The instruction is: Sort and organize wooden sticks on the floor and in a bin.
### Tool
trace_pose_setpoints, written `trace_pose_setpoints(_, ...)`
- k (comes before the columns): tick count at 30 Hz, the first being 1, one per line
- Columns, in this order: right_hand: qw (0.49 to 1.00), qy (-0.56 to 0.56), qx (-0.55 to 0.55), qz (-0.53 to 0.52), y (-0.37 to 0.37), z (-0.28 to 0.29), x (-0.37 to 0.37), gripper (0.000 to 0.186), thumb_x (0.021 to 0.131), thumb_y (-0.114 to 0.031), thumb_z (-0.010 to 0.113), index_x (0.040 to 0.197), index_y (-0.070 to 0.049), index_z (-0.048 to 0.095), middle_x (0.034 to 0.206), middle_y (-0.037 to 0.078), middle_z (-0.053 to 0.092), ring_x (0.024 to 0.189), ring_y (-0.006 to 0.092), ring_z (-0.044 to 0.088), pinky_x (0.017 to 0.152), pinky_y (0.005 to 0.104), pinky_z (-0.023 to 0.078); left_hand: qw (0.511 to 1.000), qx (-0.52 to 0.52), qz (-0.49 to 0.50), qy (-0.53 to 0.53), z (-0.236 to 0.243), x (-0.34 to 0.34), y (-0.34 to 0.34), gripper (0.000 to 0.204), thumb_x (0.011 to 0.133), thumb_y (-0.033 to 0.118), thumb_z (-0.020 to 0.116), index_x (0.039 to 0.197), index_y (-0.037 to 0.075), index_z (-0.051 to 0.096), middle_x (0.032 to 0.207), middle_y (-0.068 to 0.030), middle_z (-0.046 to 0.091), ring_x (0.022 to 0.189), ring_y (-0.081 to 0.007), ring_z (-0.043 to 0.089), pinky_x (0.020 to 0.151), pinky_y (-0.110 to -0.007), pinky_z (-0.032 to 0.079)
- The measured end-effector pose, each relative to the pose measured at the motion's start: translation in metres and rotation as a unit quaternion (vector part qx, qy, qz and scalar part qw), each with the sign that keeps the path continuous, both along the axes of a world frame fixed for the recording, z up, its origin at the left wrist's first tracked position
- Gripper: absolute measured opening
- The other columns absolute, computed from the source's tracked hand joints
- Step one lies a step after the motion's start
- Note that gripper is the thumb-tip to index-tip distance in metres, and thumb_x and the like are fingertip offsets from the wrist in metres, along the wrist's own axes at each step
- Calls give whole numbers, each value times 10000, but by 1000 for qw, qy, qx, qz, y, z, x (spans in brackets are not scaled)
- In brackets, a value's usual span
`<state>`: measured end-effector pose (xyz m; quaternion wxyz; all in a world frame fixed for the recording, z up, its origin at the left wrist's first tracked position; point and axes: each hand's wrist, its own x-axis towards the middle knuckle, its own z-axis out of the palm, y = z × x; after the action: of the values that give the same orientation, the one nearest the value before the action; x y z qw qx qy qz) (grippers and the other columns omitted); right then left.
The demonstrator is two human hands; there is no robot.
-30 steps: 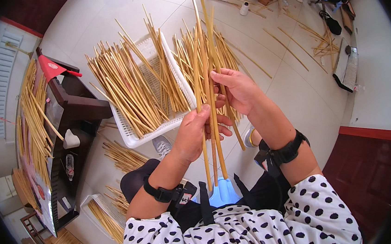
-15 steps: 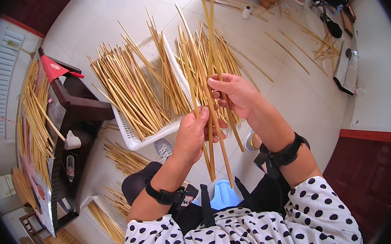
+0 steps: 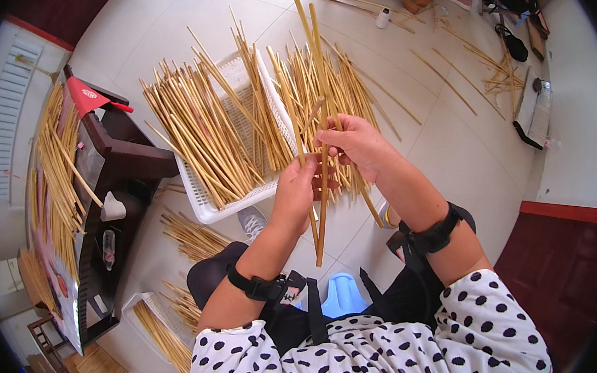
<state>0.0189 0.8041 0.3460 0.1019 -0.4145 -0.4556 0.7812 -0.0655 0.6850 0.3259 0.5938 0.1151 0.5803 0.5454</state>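
Several long, thin, tan wooden sticks stand nearly upright before me, crossing between my hands. My left hand is closed around sticks near their lower part, thumb on top. Close by on its right, my right hand pinches sticks between thumb and fingers. One stick's lower end juts below my left hand; another slants down past my right hand. Exactly which sticks each hand holds is partly hidden by the fingers. Behind them, a white plastic basket holds many similar sticks.
More sticks lie right of the basket. On the left, a dark table bears sticks and a red cloth-like piece. Scattered sticks and a small white bottle lie on the floor. A blue stool is beneath me.
The sticks in my hands have shifted and tilted. One lower end that hung far down between my forearms no longer shows there. My hands stay close together; the view has moved slightly.
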Motion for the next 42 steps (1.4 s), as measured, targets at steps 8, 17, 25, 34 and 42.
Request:
trace_pose_setpoints(8, 998, -55, 23, -11, 8, 4, 2, 93, 850, -200, 541, 835, -108, 541, 685, -40, 525, 554, 35, 418, 467, 198, 317, 996, -31, 74, -40, -1, -3, 3, 349, 965, 308, 293, 1211, 95, 419, 897, -72, 584, 788, -176, 604, 617, -285, 464)
trace_pose_setpoints(17, 990, -1, -28, 140, -12, -8, 2, 126, 877, -102, 493, 926, -2, 550, 742, 19, 575, 601, 76, 517, 532, 214, 430, 957, 97, 122, -246, -20, -12, 6, 283, 952, 283, 335, 1110, 111, 495, 885, -69, 593, 777, -162, 586, 685, -331, 487)
trace_pose_setpoints(25, 996, -37, 83, 14, 24, 21, 20, 134, 838, -177, 527, 860, -48, 555, 654, -10, 505, 514, 50, 439, 412, 182, 324, 979, -15, 91, -182, -21, -3, 3, 290, 912, 99, 390, 1202, 106, 404, 880, -129, 602, 623, -153, 574, 533, -259, 472)
trace_pose_setpoints(34, 979, 43, 46, -195, 58, 34, 50, 115, 817, -182, 541, 834, -75, 504, 616, -6, 471, 453, 58, 384, 364, 200, 307, 991, -15, -7, -134, -23, 11, 3, 277, 928, 115, 387, 1197, 53, 359, 821, -152, 613, 440, -125, 522, 340, -188, 371)
trace_pose_setpoints(42, 979, 60, 39, -193, 58, 34, 55, 116, 825, -182, 535, 838, -69, 508, 628, -3, 478, 463, 62, 392, 378, 200, 318, 987, -124, -19, -99, -60, 16, 7, 226, 939, 209, 403, 1088, 50, 463, 798, -118, 615, 470, -108, 530, 364, -198, 380)
